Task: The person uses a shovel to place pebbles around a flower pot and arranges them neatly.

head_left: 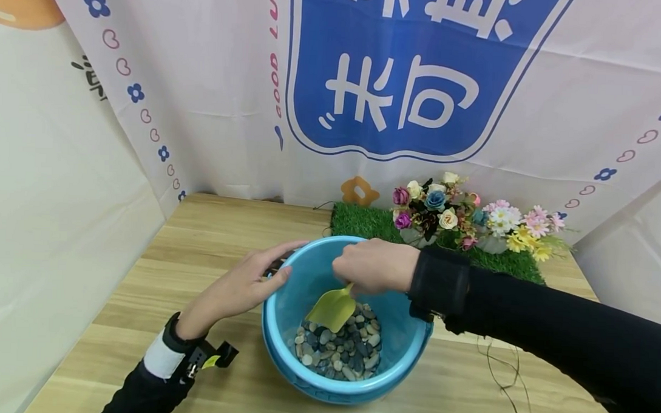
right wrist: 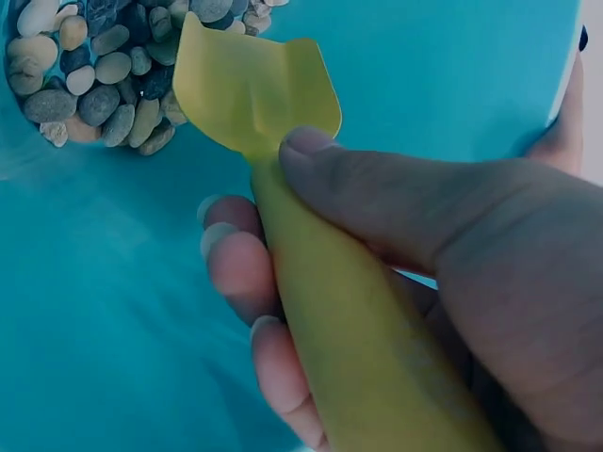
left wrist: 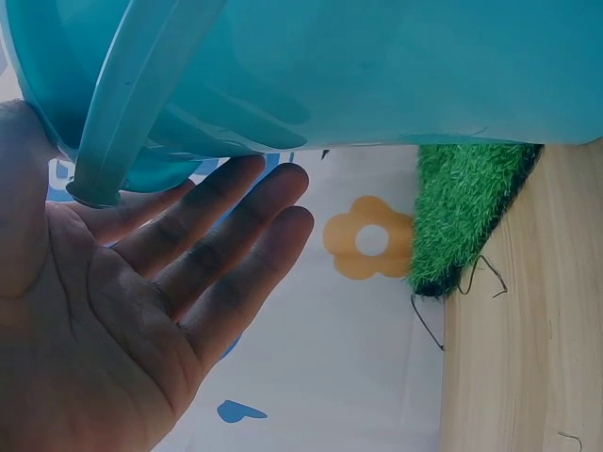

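A blue bucket stands on the wooden table, with smooth pebbles in grey, tan and dark tones on its bottom. My right hand reaches over the rim and grips the handle of a small yellow shovel. In the right wrist view the thumb lies along the shovel's neck while the fingers curl round the handle. The shovel's bare blade is over the pebbles in the head view. At the bucket's left side, my left hand rests at the rim, its fingers nearly straight along the outside.
Behind the bucket lies a green turf mat bearing bunches of artificial flowers and paler daisies. Thin dark strings lie on the table to the right. A printed white cloth hangs along the back.
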`<state>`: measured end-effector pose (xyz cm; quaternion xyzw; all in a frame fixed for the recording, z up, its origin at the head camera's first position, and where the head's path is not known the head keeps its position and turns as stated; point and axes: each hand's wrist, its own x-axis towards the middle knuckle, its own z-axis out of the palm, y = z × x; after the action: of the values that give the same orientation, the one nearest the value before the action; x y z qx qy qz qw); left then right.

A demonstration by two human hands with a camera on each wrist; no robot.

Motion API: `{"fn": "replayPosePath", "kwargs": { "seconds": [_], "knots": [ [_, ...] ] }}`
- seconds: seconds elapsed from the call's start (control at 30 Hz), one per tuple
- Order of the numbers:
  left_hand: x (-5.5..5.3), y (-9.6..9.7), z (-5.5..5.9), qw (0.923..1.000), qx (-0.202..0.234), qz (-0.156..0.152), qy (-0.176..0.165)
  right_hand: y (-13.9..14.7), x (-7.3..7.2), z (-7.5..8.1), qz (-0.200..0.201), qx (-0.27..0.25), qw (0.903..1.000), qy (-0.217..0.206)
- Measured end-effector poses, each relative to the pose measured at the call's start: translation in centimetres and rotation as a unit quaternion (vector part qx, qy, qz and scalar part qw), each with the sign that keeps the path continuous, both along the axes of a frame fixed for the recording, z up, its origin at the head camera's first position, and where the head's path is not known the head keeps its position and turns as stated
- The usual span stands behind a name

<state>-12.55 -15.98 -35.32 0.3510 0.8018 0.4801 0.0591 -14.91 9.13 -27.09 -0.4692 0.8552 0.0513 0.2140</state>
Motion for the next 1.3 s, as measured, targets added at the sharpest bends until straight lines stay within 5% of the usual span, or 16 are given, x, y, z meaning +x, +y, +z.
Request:
{"fn": "replayPosePath", "kwargs": {
  "seconds": [0.27,0.53,1.3],
  "knots": [
    [0.0,-0.1,-0.1,1.0,0.004,-0.005,-0.001,-0.7,-0.2,-0.4,-0.003,0.01,0.9997,-0.022],
    [-0.1,-0.1,-0.1,1.0,0.005,-0.006,0.0,-1.0,-0.3,-0.7,-0.009,0.01,0.9945,-0.104],
    [0.1,0.1,-0.1,1.0,0.008,0.002,0.005,-1.7,-0.4,-1.7,0.032,0.052,0.979,-0.194]
  ]
}}
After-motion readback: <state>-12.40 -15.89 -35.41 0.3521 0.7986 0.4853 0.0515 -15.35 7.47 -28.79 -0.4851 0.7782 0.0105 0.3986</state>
